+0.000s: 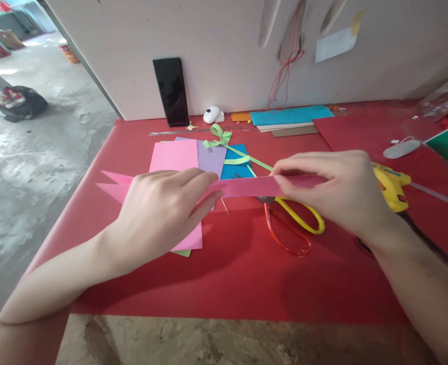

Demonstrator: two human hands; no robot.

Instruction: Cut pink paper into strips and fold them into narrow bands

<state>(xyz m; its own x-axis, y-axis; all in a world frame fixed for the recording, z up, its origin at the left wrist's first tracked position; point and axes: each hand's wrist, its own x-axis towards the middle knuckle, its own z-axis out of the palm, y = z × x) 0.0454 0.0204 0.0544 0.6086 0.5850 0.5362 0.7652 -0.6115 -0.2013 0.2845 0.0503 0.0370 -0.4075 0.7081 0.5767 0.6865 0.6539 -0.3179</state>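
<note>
A long folded strip of pink paper [250, 187] stretches level between my two hands above the table. My left hand [163, 210] is closed around it, and its forked end sticks out to the left past the knuckles. Thumb and fingers of my right hand [322, 187] pinch the strip toward its right end. Below lie scissors [288, 223] with one red and one yellow handle, their blades mostly hidden behind the strip. Under my left hand rest a pink sheet [176, 154], a purple sheet [212, 152] and a blue sheet [234, 172]. Curled light green strips [219, 134] lie beyond.
A black phone [171, 91] leans on the white wall at the back of the red table [224, 284]. Beside it sit a white case [212, 114] and blue paper [292, 115]. A yellow glue gun [391, 187] lies at the right, its cord running toward the front.
</note>
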